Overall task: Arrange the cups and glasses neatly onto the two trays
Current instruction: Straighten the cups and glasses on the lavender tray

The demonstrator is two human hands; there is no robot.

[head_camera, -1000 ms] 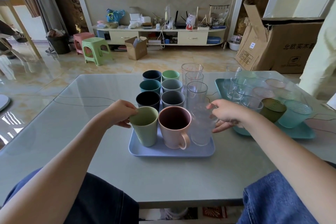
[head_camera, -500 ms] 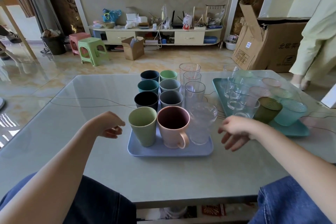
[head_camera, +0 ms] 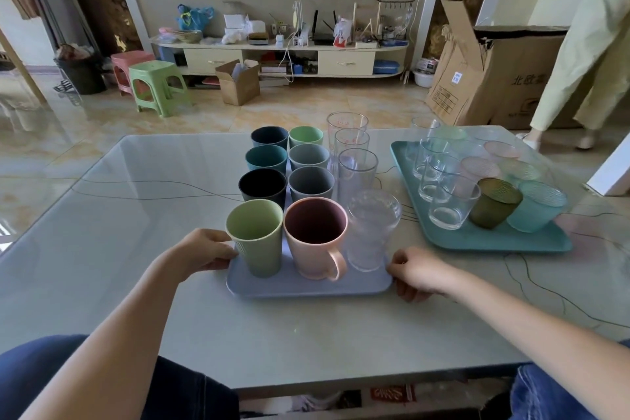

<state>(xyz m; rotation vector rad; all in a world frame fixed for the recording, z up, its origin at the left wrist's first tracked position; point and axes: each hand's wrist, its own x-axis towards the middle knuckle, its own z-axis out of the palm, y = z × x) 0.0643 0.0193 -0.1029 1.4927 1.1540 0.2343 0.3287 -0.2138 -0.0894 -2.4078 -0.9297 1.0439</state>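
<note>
A lavender tray (head_camera: 306, 285) lies in the middle of the table. It carries rows of coloured cups and clear glasses, with a light green cup (head_camera: 256, 238), a pink mug (head_camera: 317, 239) and a textured clear glass (head_camera: 371, 232) in front. My left hand (head_camera: 204, 249) grips the tray's left edge beside the green cup. My right hand (head_camera: 414, 271) grips the tray's right front corner. A teal tray (head_camera: 491, 242) to the right holds several clear and tinted glasses, among them an olive glass (head_camera: 494, 203).
The glass-topped table (head_camera: 136, 232) has its front edge close to my knees. Beyond it are stools (head_camera: 158, 85), a small cardboard box (head_camera: 238, 82), a big carton (head_camera: 491, 78) and a person (head_camera: 586, 44) standing at the far right.
Both hands let go of the front cups, drew back, and now hold the lavender tray's left and right edges. The view has tilted slightly.
</note>
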